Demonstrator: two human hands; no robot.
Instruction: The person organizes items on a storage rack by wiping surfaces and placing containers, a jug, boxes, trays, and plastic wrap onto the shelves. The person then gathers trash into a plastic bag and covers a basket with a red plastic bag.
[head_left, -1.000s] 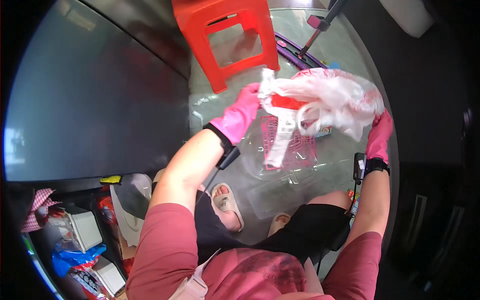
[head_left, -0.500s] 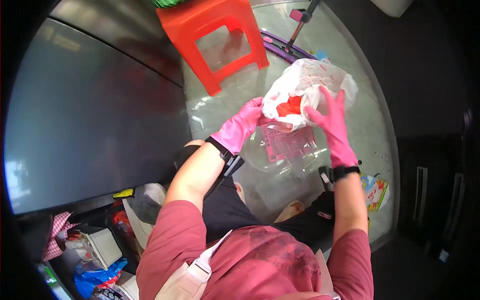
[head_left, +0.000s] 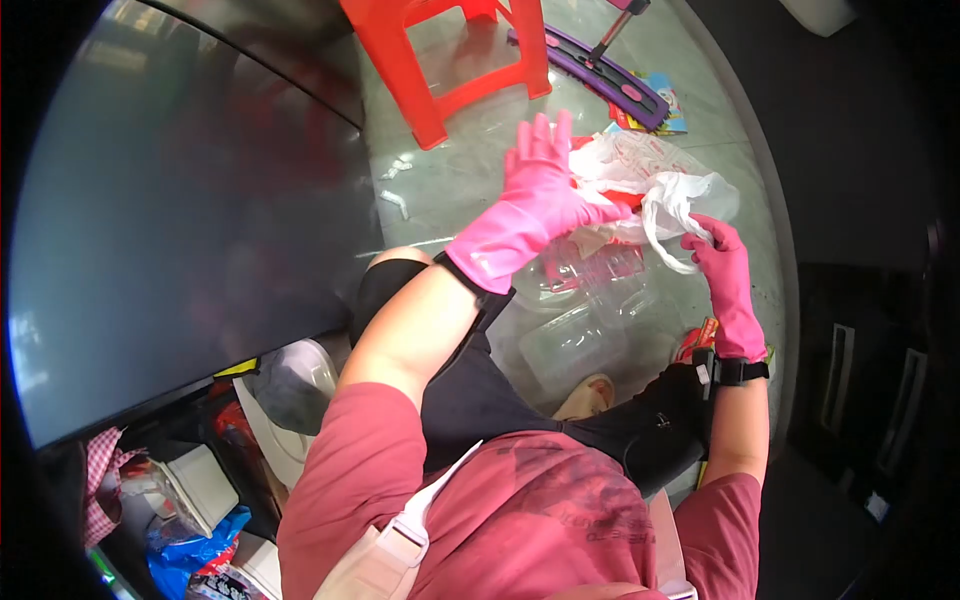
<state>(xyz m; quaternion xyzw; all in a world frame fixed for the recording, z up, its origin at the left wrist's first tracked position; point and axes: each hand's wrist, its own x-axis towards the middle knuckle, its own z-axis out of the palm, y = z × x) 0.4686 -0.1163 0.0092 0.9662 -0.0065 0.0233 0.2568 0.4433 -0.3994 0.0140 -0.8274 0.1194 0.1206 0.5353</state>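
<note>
A white plastic bag [head_left: 640, 160] with red print lies crumpled on the floor in front of me, and something red shows in its opening. My right hand [head_left: 728, 270], in a pink rubber glove, is closed on the bag's looped handle at its right side. My left hand [head_left: 540, 190], gloved the same way, is over the bag's left edge with its fingers stretched out and its thumb reaching across the bag; whether it touches the plastic I cannot tell. Below the bag are clear plastic containers [head_left: 575, 345], with something pink [head_left: 560, 268] partly hidden among them.
A red plastic stool [head_left: 480, 85] stands beyond my left hand. Behind the bag lies a purple flat mop [head_left: 625, 90] beside colourful packaging [head_left: 662, 90]. White scraps [head_left: 394, 203] lie on the floor. At lower left are a blue bag [head_left: 195, 550] and a white container [head_left: 200, 480].
My left hand has let go of the bag's rim and spread its fingers. My right hand has shifted right and closed on the handle. The bag has sunk flatter, and the view has tilted down.
</note>
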